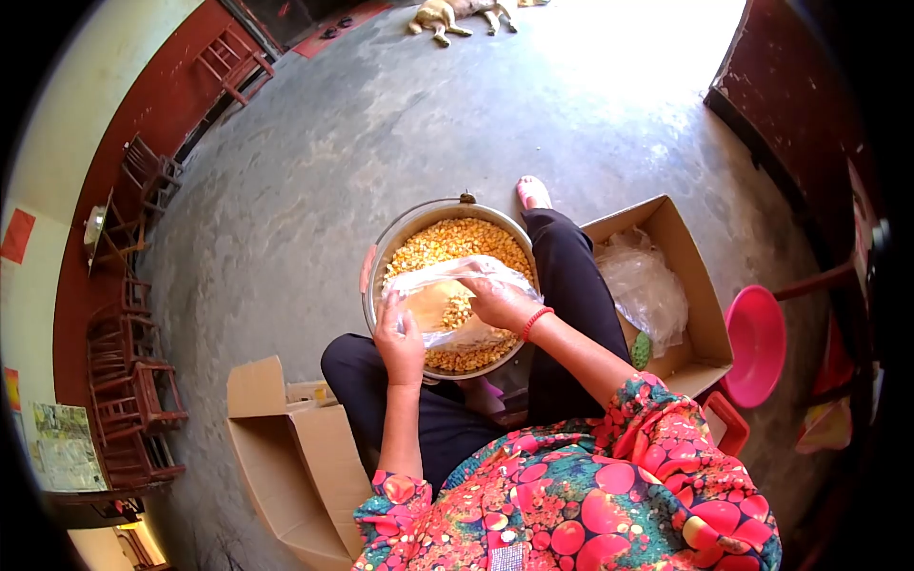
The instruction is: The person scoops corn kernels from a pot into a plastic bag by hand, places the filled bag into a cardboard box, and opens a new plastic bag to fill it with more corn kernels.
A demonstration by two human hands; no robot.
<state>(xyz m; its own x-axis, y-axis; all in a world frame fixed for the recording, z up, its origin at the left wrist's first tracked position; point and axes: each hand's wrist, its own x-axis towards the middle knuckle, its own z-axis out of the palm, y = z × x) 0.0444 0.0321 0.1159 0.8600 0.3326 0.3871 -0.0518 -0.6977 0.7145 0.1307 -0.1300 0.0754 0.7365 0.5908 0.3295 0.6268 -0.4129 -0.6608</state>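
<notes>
A metal bucket [371,309] full of yellow corn kernels [457,243] stands between my legs. Over it I hold a clear plastic bag [433,283] with its mouth spread wide, and some kernels show inside or through it. My left hand [398,341] grips the bag's left edge, thumb apart from the fingers. At the right side of the opening, my right hand [500,302], with a red bracelet at the wrist, is closed on the bag's edge; its fingertips are partly hidden by the plastic.
An open cardboard box [700,328] at the right holds plastic bags [643,281] and a green object [641,350]. Beside it is a pink basin [757,344]. Another cardboard box [286,471] lies left. Wooden chairs [124,381] line the left wall; a dog [457,14] lies far ahead.
</notes>
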